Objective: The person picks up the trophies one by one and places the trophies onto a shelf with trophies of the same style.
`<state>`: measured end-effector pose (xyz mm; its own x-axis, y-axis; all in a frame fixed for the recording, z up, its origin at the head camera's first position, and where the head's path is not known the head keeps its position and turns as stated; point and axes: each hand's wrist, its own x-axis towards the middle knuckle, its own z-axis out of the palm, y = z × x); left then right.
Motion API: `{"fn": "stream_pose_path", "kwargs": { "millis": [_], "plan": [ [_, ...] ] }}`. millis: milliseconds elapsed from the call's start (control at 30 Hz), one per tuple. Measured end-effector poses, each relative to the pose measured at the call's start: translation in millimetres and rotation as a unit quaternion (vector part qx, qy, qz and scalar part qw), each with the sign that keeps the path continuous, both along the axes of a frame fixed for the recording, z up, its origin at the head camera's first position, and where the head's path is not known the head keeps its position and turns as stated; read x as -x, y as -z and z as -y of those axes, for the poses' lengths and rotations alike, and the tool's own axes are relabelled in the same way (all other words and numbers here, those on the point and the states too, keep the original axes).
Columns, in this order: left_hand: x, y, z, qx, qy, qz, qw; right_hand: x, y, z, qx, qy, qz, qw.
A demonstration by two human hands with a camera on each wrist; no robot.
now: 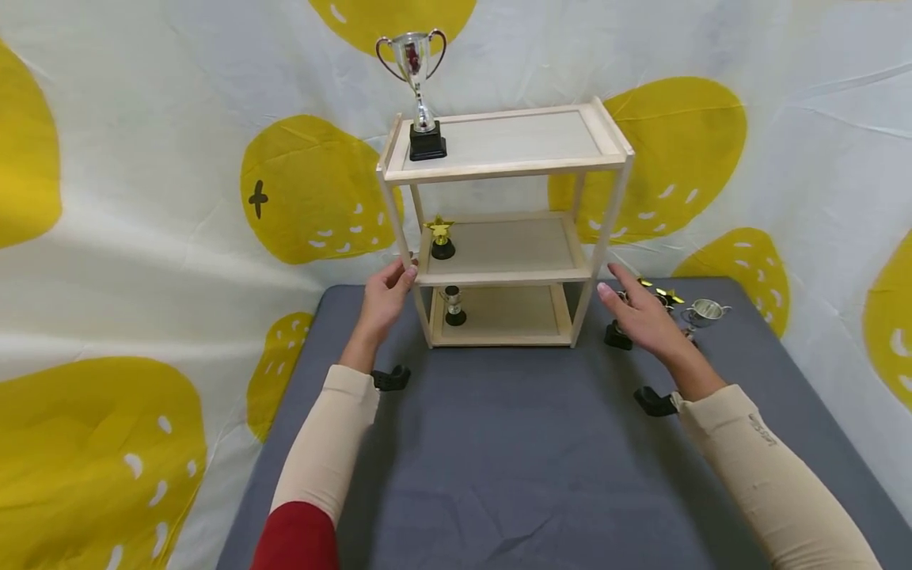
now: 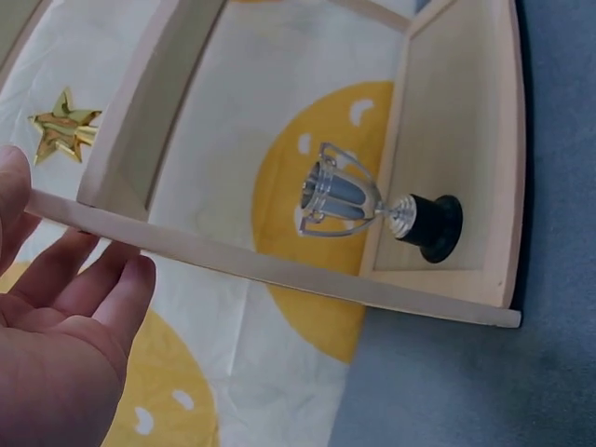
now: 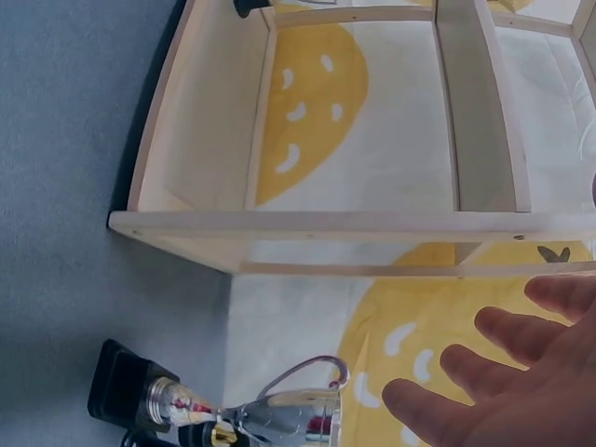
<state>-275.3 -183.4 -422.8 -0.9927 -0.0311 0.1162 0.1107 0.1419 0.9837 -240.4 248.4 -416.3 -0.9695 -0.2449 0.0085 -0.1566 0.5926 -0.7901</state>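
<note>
Pale wooden three-tier shelf (image 1: 509, 247) on a grey desk (image 1: 499, 451), one shiny trophy (image 1: 423, 113) per tier.
Left hand (image 1: 385, 299) pinches the left front post (image 1: 393, 212); right hand (image 1: 647, 318), fingers spread, holding nothing, is beside the right one; desk extends before the base edge (image 1: 502, 342).

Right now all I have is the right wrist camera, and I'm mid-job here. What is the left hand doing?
Observer: The left hand holds the left front post, thumb on one side and fingers on the other.
Operator: Good. Does anything stand on the top shelf?
Observer: Yes, a tall silver cup trophy stands upright near its left end.
Operator: On the bottom shelf, I catch little more than a black base at my top edge. What does it carry?
Observer: The left wrist view shows it whole: a small silver cup with two handles.
</note>
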Motion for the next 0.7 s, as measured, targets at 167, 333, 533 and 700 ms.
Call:
{"fn": "stream_pose_path", "kwargs": {
  "millis": [167,333,533,700],
  "plan": [
    [2.0,0.3,-0.2,-0.006,-0.003,-0.008,1.0000,-0.7,0.1,-4.5,-0.027,0.000,-0.019,0.999],
    [4.1,-1.4,3.1,-0.010,0.005,-0.015,0.9998,0.5,-2.2,-10.7,-0.053,0.005,-0.040,0.998],
    [5.1,-0.5,8.3,-0.010,0.016,-0.015,0.9997,1.4,1.3,-20.1,-0.061,0.007,-0.053,0.997],
    [6.1,2.8,7.4,-0.006,0.019,-0.004,0.9998,-1.3,5.7,-30.2,-0.077,0.017,-0.045,0.996]
  ]
}}
